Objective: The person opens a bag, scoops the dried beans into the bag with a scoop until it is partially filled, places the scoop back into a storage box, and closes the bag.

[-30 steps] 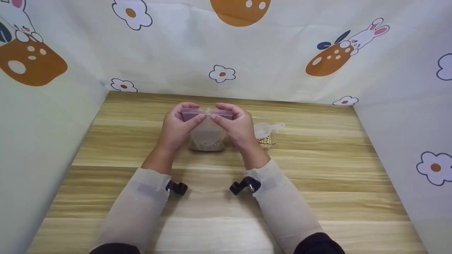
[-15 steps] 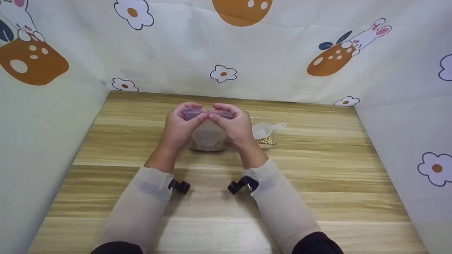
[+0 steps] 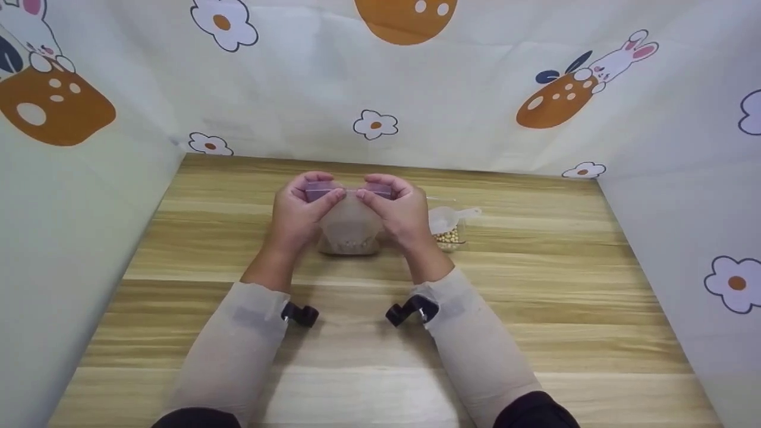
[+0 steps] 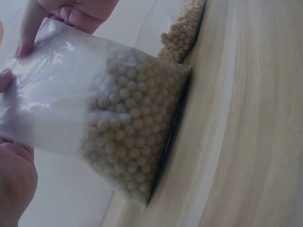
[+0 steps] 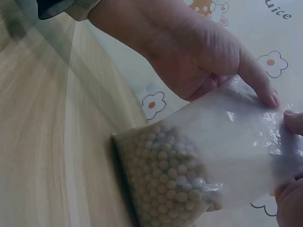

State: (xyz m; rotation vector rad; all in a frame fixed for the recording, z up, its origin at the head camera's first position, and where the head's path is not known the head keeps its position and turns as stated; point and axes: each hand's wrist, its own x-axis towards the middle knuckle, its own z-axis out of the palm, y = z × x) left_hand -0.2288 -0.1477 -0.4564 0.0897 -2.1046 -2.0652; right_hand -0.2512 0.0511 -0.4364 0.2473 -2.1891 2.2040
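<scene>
A clear zip-lock bag [image 3: 351, 223] of pale round beans stands upright on the table, its lower part filled, as both wrist views show. My left hand [image 3: 294, 217] pinches the left part of its top strip, thumb in front and fingers behind. On the other side my right hand [image 3: 401, 214] pinches the right part of the strip the same way. The two thumb tips lie close to each other near the middle of the seal, a small gap between them. In the left wrist view the beans [image 4: 132, 123] show plainly through the plastic.
Just right of my right hand, partly hidden by it, a clear container [image 3: 458, 244] holds more beans, with a white scoop [image 3: 446, 219] on top. A patterned cloth [image 3: 297, 89] closes off the back and sides of the wooden table [image 3: 535, 285].
My thumbs came together at the middle of the bag's seal half a second ago, and now they have slid slightly apart. Both hands keep their pinch on the bag.
</scene>
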